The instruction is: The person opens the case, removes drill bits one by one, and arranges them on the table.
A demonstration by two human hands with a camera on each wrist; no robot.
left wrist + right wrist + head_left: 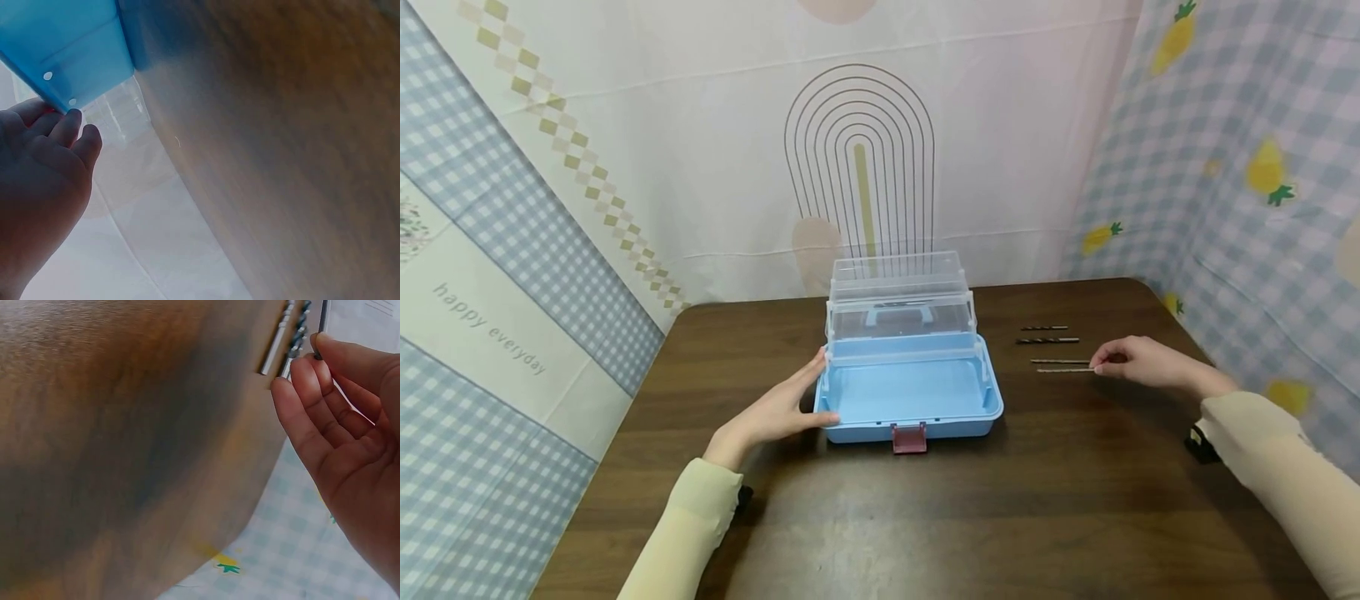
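Observation:
A light-blue toolbox (917,429) with clear trays (895,321) raised on its hinged arms stands mid-table. My left hand (778,408) holds its left side, thumb over the front corner and fingers along the side; in the left wrist view the fingertips are at the box's edge. To the right of the box, my right hand (1142,363) pinches the end of a thin drill bit (324,317) between thumb and fingers. Beside it lies another slim bit (1058,361). Farther back are a thicker dark bit (1047,340) and a smaller dark bit (1045,327).
The dark wooden table (880,517) ends at a cloth-hung wall (737,167) behind the toolbox. Checked cloth (1225,192) hangs at the right side, and more at the left. A reddish latch (909,438) hangs from the toolbox's front.

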